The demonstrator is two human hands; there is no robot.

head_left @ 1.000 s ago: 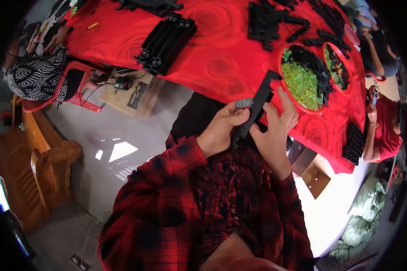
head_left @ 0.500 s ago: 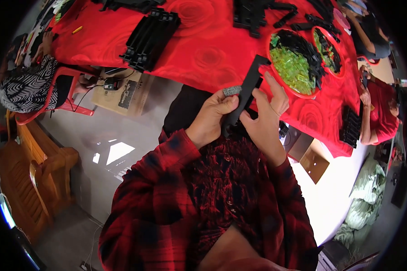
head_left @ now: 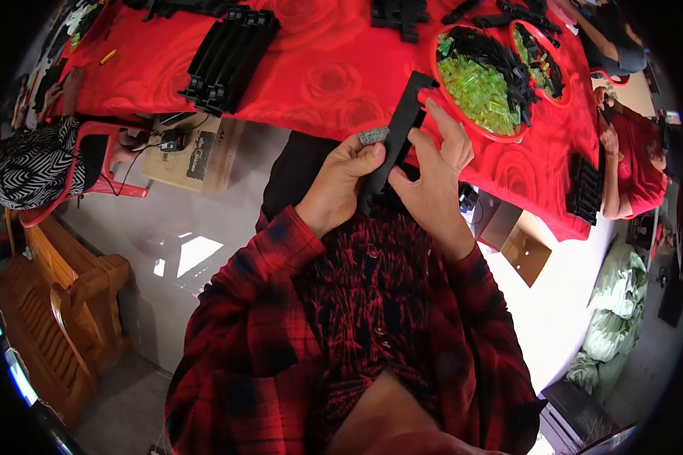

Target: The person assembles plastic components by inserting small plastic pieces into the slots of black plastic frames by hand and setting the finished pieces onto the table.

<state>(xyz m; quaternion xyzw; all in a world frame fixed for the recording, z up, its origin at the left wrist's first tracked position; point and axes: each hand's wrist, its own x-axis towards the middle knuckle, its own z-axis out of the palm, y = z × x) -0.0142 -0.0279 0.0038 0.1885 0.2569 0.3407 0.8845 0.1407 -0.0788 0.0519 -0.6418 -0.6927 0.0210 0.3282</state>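
One slatted black stack (head_left: 229,61) lies by the tabletop's (head_left: 300,95) near edge. Across that edge the left hand (head_left: 340,182) is closed on one long black part (head_left: 396,130); the half-spread right hand (head_left: 432,171) meets its right side, grip unclear. Two red bowls (head_left: 501,138) sit near the right edge.

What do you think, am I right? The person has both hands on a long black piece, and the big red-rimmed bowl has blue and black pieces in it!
Not quite: the head view shows yellow-green pieces, not blue, beside the black pieces in the big red-rimmed bowl. The left hand and right hand are on the long black piece.
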